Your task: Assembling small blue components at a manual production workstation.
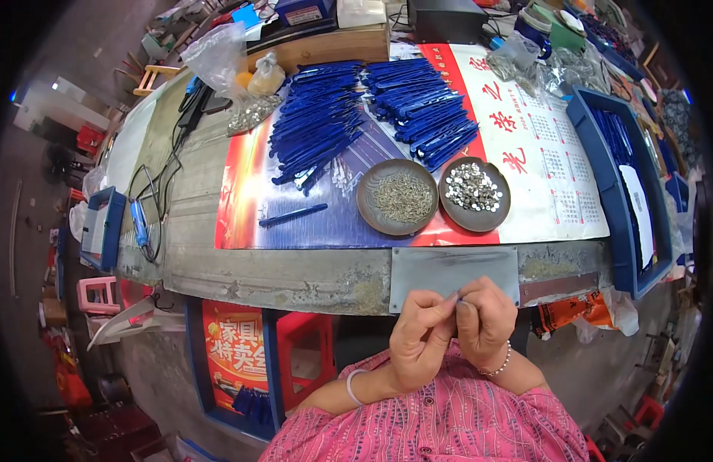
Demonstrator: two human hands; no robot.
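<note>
1. Ahead of the left hand (pixel 420 339) and right hand (pixel 487 323), a flat grey plate (pixel 430 269) offers a low path onto the worktop (pixel 302 281).
2. Just beyond, a pin-filled bowl (pixel 370 204) and disc-filled bowl (pixel 477 220) stand side by side, blocking a straight reach.
3. Farther ahead, two blue piles (pixel 318 115) crowd the way.
4. Left of the hands, open worktop stretches past a lone blue strip (pixel 292 215).
5. Right, a flat printed sheet (pixel 537 223) gives room until a blue crate's (pixel 654 279) raised walls.

Deep-blue slim pieces (pixel 314 115), brown dishes (pixel 366 204), silvery-white discs (pixel 473 187); pink patterned shirt (pixel 430 408), red-white-and-blue printed sheet (pixel 533 223)
</note>
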